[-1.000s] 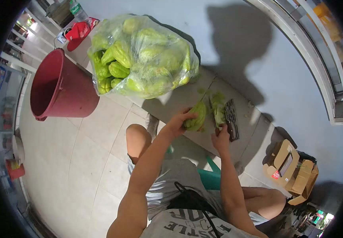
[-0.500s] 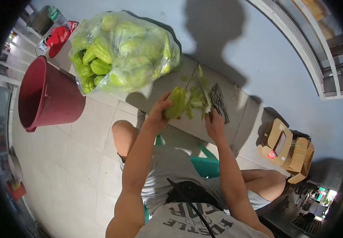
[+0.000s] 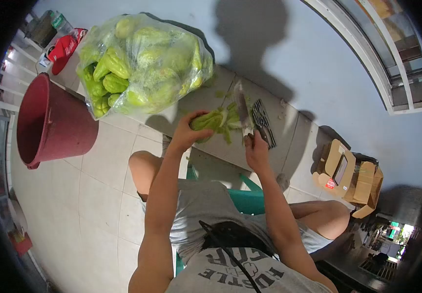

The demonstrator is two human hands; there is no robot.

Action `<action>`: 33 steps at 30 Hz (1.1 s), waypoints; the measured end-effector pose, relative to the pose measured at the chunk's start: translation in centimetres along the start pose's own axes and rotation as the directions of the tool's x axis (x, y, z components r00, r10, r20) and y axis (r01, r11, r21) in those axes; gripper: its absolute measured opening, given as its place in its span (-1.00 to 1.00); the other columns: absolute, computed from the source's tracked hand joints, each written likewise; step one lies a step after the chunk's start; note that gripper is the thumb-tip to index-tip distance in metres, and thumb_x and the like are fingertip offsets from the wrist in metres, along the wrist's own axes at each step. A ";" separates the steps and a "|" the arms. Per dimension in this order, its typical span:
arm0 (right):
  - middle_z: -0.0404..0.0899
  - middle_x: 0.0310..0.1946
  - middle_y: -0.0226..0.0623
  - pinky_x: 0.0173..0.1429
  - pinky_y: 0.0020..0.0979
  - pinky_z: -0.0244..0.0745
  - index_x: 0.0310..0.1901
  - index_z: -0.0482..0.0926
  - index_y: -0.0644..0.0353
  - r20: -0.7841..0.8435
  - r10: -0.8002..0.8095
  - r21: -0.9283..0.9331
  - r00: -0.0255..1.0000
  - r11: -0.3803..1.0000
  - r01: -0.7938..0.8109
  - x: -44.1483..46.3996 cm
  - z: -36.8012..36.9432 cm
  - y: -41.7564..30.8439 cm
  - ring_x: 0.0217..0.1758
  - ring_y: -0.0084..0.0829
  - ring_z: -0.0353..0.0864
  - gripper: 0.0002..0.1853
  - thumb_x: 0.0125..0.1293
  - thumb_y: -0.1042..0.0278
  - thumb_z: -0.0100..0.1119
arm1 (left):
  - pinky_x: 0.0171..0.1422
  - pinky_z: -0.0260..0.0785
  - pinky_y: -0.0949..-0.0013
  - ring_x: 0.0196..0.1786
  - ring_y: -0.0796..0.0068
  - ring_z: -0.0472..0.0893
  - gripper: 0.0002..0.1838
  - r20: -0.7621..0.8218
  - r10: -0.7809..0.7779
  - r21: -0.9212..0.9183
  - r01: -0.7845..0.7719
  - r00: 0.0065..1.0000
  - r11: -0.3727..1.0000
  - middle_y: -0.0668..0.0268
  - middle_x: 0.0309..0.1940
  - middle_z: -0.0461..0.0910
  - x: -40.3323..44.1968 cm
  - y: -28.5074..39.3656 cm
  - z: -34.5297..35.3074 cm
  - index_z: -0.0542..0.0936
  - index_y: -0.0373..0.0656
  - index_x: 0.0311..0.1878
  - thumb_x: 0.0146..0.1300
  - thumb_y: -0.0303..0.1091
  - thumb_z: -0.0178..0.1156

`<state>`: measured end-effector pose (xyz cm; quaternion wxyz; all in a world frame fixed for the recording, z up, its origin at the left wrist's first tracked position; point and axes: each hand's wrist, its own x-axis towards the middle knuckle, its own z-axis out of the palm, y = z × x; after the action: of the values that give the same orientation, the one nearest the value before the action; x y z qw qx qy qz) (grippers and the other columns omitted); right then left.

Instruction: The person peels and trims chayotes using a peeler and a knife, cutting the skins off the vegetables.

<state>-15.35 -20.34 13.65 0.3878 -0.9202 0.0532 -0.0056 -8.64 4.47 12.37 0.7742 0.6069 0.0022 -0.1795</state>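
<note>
My left hand (image 3: 187,131) is closed around a green chayote (image 3: 208,120), holding it above the tiled ledge. In my right hand (image 3: 256,152) is a kitchen knife (image 3: 242,108), its broad blade pointing up and away from me, apart from the chayote. Green peelings (image 3: 230,122) lie on the ledge between the chayote and the blade. Just right of the knife rests a black-and-white striped cloth (image 3: 261,117). Beyond my left hand stands a clear plastic bag (image 3: 159,68) full of chayotes, open on its left side.
A dark red bucket (image 3: 69,122) stands on the floor at left. A red cap (image 3: 63,51) and a plastic bottle (image 3: 60,22) sit behind it. To the right is an opened cardboard box (image 3: 365,183). The wall (image 3: 313,68) rises behind the tiled ledge (image 3: 289,129). I sit on a green stool (image 3: 247,201).
The chayote has turned from upright to tilted sideways in my left hand. The knife has turned so more of its blade's flat side shows. The whole view has shifted slightly.
</note>
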 end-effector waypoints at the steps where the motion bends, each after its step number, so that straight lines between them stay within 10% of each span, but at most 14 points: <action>1: 0.54 -0.41 0.13 -0.19 -0.12 0.46 -0.08 0.39 0.36 -0.007 -0.019 0.012 1.000 1.000 0.019 0.1 -0.6 -1.4 -0.32 0.11 0.57 -0.79 0.43 0.35 0.02 | 0.17 0.46 0.33 0.07 0.37 0.59 -0.30 -0.001 -0.002 -0.003 0.002 1.000 1.000 0.20 0.03 0.59 -0.1 0.1 0.0 0.53 -0.25 0.17 -0.15 -0.41 0.53; 6: 0.53 -0.50 -0.08 -0.30 -0.28 0.42 -0.14 0.45 0.35 0.098 0.029 0.001 0.995 1.000 -0.030 1.0 -1.9 -3.5 -0.44 -0.18 0.53 -0.78 0.43 0.32 0.07 | 0.17 0.47 0.34 0.04 0.41 0.60 -0.32 0.105 0.084 0.059 -0.091 0.991 0.994 0.23 0.00 0.60 0.1 -0.3 0.0 0.57 -0.21 0.11 -0.21 -0.39 0.54; 8: 0.54 -0.51 -0.28 -0.37 -0.39 0.38 -0.24 0.50 0.32 0.266 0.298 0.281 0.917 0.886 -0.369 1.1 -3.3 -6.1 -0.46 -0.44 0.49 -0.66 0.33 0.14 0.25 | 0.17 0.46 0.34 0.04 0.41 0.60 -0.32 0.138 0.090 0.040 -0.097 0.986 0.995 0.24 -0.03 0.60 -0.3 0.5 0.3 0.58 -0.20 0.08 -0.24 -0.38 0.54; 11: 0.54 -0.50 -0.38 -0.39 -0.43 0.39 -0.28 0.55 0.30 0.319 0.226 0.098 0.920 0.958 -0.269 1.5 -4.8 -9.1 -0.46 -0.56 0.48 -0.47 0.09 -0.09 0.46 | 0.18 0.43 0.32 0.03 0.39 0.60 -0.33 0.204 0.185 0.107 -0.210 0.961 0.972 0.25 -0.07 0.60 -0.9 1.5 0.7 0.60 -0.20 0.03 -0.30 -0.34 0.53; 33: 0.51 -0.57 -0.31 -0.43 -0.39 0.38 -0.41 0.56 0.38 0.390 0.021 -0.003 0.920 1.000 -0.021 2.1 -4.9 -10.1 -0.53 -0.46 0.48 -0.19 -0.27 -0.39 0.54 | 0.14 0.42 0.29 -0.01 0.33 0.60 -0.28 0.291 0.367 0.031 -0.393 0.883 0.919 0.19 -0.10 0.60 -1.6 1.3 1.5 0.61 -0.29 -0.06 -0.44 -0.23 0.53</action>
<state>-12.61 -17.08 24.23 0.3912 -0.9020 -0.0152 0.1819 -10.16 3.73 14.32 0.7589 0.5980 -0.2339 -0.1079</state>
